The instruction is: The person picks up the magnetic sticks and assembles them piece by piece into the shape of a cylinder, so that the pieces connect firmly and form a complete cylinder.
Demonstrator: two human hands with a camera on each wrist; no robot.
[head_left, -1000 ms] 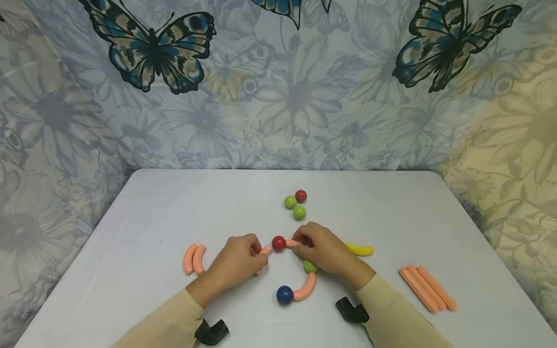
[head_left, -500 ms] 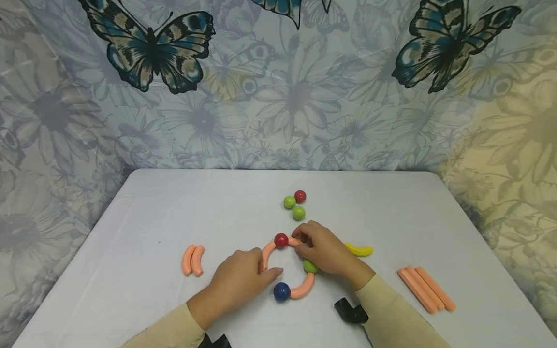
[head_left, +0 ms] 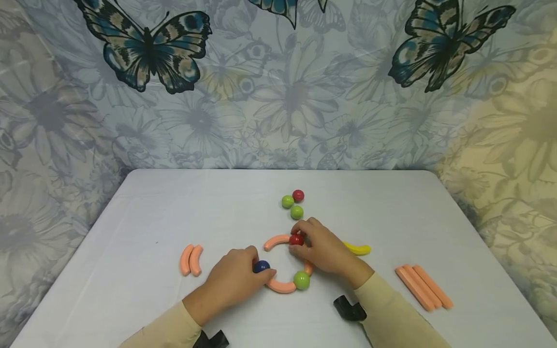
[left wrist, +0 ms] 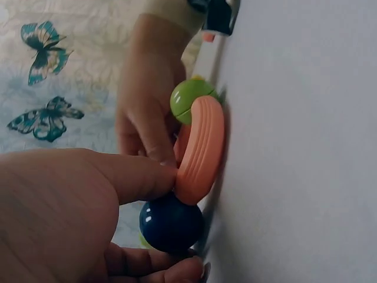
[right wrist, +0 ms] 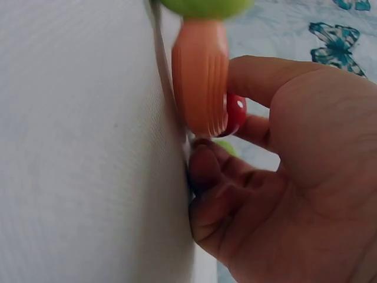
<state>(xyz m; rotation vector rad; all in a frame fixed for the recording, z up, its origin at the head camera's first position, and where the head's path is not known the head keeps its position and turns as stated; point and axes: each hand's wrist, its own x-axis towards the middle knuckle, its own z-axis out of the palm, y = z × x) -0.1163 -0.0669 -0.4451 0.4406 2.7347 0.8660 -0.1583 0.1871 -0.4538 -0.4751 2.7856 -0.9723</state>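
A ring-shaped chain of curved peach sticks and coloured balls lies mid-table. My left hand (head_left: 232, 275) pinches its blue ball (head_left: 262, 267) between thumb and fingers, seen closely in the left wrist view beside a ribbed curved stick (left wrist: 203, 150). My right hand (head_left: 324, 246) grips the red ball (head_left: 296, 239), partly covered by the fingers in the right wrist view. From the red ball one curved stick (head_left: 276, 240) reaches left, its end apart from the blue ball. A green ball (head_left: 301, 280) sits at the lower right, between the front stick (head_left: 280, 287) and the right stick (head_left: 308, 267).
Two loose curved sticks (head_left: 190, 260) lie left. Straight peach sticks (head_left: 424, 287) lie side by side at right. Behind the ring are two green balls (head_left: 287, 201) and a red one (head_left: 298, 195). A yellow curved stick (head_left: 358, 249) is partly behind my right hand.
The chain has turned clockwise: the red ball moved right, the green ball down, the blue ball up and left. My left hand went from the left curved stick to the blue ball.
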